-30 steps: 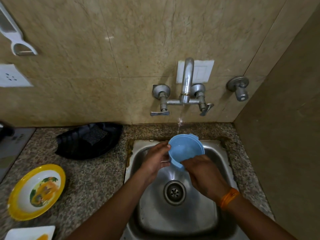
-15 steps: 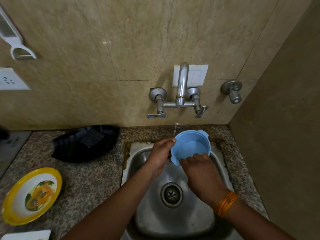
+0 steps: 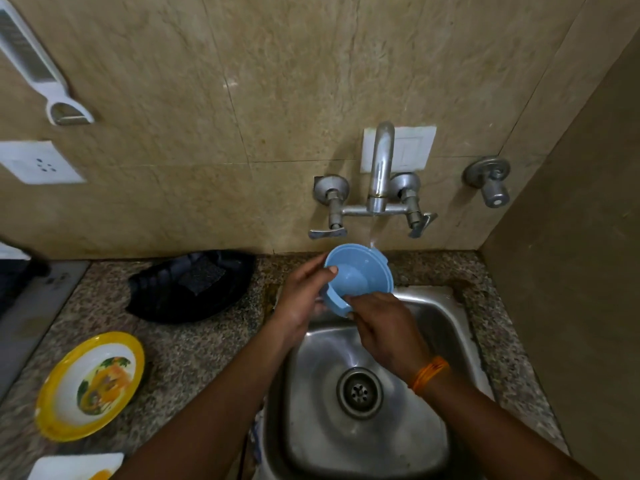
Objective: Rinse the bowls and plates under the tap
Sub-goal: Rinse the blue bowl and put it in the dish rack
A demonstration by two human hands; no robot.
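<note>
I hold a small blue bowl [image 3: 360,277] tilted toward me above the back edge of the steel sink [image 3: 446,327]. My left hand [image 3: 303,296] grips its left rim, thumb inside. My right hand [image 3: 384,327] holds the bowl's near rim from below. Water runs in a thin stream from the tap [image 3: 379,168] onto the bowl's far right rim. A yellow-rimmed bowl [image 3: 90,386] with a printed picture lies on the counter at the left. A white plate [image 3: 74,465] with an orange smear shows at the bottom left edge.
A black tray [image 3: 162,292] holding a dark scrub pad [image 3: 201,275] sits on the granite counter left of the sink. A second wall valve [image 3: 488,180] is to the right. A side wall closes off the right. A peeler [image 3: 38,67] hangs on the wall.
The bowl has been lifted and moved back toward the tap, and the stream now hits its far rim. My left thumb has moved inside the rim.
</note>
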